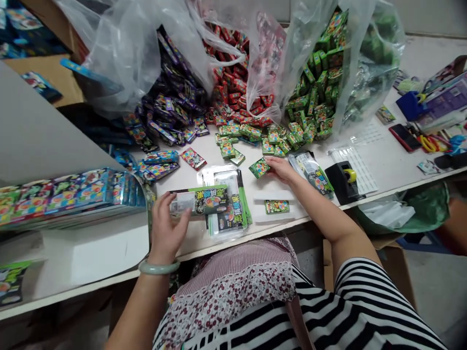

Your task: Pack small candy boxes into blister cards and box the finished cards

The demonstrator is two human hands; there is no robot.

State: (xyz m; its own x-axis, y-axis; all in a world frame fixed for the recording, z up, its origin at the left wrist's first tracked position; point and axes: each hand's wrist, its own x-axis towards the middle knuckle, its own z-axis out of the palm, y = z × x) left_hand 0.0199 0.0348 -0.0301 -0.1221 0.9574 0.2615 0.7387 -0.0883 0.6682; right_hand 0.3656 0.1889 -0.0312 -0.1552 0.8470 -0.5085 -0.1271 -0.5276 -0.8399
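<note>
My left hand grips one end of a black and green printed pouch with a clear window. That pouch lies across a stack of similar pouches on the table. Between the fingers of my right hand is a small green candy box, held just above the tabletop. Below it, a white folded card tray has another green box lying in it. A red box rests on its own beyond the pouches. Loose green boxes lie farther back.
Plastic bags spill purple boxes, red boxes and green boxes along the back. At left, a white carton stands beside rows of boxes. A black tape dispenser, more pouches and a phone lie to the right.
</note>
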